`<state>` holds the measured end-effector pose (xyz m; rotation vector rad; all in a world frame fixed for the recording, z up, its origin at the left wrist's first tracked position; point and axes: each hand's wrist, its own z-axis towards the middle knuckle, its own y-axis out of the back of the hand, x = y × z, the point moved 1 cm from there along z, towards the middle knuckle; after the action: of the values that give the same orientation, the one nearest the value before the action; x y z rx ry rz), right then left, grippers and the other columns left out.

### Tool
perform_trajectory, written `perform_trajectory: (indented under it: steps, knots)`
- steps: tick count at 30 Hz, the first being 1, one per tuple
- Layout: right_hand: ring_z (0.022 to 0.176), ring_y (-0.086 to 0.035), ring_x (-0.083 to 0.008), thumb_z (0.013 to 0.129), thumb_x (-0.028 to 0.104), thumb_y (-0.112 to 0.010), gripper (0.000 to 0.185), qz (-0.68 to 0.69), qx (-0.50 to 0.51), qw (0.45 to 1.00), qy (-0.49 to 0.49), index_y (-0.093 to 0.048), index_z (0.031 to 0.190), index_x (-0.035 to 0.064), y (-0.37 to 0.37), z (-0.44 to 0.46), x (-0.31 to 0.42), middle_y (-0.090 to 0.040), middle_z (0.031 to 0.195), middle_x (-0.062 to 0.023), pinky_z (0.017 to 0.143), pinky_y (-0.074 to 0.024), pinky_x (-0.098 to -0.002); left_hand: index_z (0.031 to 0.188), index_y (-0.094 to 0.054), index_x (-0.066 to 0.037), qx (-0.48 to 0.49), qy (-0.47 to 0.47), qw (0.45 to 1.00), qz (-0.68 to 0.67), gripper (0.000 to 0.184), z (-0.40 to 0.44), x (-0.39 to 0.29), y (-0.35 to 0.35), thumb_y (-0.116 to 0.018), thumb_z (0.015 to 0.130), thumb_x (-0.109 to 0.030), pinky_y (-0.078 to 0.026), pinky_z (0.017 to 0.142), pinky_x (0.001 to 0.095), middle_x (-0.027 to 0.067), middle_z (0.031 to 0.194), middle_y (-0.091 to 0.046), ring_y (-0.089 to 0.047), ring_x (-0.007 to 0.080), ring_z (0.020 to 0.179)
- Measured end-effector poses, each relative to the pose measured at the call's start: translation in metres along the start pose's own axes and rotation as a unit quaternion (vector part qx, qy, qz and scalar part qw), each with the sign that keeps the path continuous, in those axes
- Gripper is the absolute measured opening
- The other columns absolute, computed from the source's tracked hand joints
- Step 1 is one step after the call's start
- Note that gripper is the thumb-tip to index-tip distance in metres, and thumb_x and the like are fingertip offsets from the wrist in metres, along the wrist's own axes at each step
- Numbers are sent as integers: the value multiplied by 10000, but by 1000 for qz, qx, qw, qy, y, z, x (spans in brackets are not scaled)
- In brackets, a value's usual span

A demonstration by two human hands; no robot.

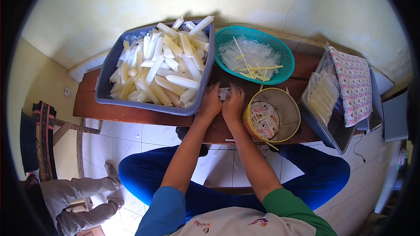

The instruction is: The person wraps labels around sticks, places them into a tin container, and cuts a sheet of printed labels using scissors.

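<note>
On the brown wooden bench, my left hand (211, 101) and my right hand (233, 103) meet around a small printed paper label (224, 93). Fingers of both hands press on its two sides, and part of the label shows between them. To the left stands a grey tub (151, 108) heaped with filled white and pale yellow plastic tubes (168, 63). Just right of my right hand is a round yellow-rimmed tin (286, 113) with a pile of printed labels (264, 119) inside. Behind the hands, a green basket (286, 57) holds clear plastic sleeves and thin yellow strips.
At the right, a grey tray (326, 132) holds bagged yellow tubes (323, 94) and a sheet of printed labels (353, 85). A pale wall rises behind the bench (85, 98). Another person's legs (83, 194) show at the lower left.
</note>
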<state>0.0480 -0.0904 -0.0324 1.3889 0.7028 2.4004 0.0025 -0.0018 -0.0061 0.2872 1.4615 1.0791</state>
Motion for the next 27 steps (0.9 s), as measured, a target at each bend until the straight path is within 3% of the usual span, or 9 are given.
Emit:
perform_trajectory:
  steps: [5,9,14,21,27]
  knots:
    - [1126,-473,-391,731,-40,-575,456,-11,24,1000,7,-552,1185,-11,4,1,-1,-576,1183,-177,984,-370,-450,1181,-544,10,-1,14,1000,12,496,9,-3,-1,-585,687,25,-421,951,450,222,1133,-566,-508,410,1080]
    - [1133,-443,-433,753,28,-576,437,-34,42,998,28,-532,1180,-51,4,0,-3,-548,1182,-219,983,-351,-491,1103,-572,11,0,-2,999,45,431,15,-6,-3,-593,674,32,-431,923,455,211,1090,-571,-516,403,1048]
    - [1133,-427,-427,740,52,-607,450,-32,42,998,41,-534,1171,-54,4,-2,-1,-518,1161,-226,979,-339,-489,968,-580,18,75,18,987,142,329,26,-1,-7,-649,647,-10,-407,932,454,216,995,-563,-505,417,1020]
    - [1083,-466,-380,756,-4,-563,414,-9,31,999,21,-563,1171,-11,10,-11,3,-515,1094,-200,933,-383,-454,969,-554,7,51,-10,986,159,343,21,0,-9,-654,642,-16,-412,871,469,213,986,-563,-507,418,986]
    - [1057,-483,-397,747,-87,-538,435,104,6,994,-24,-543,1179,-33,18,-19,8,-499,1099,-215,910,-411,-435,980,-532,-14,137,25,987,77,351,12,-9,6,-642,648,9,-422,843,481,195,996,-561,-508,410,966]
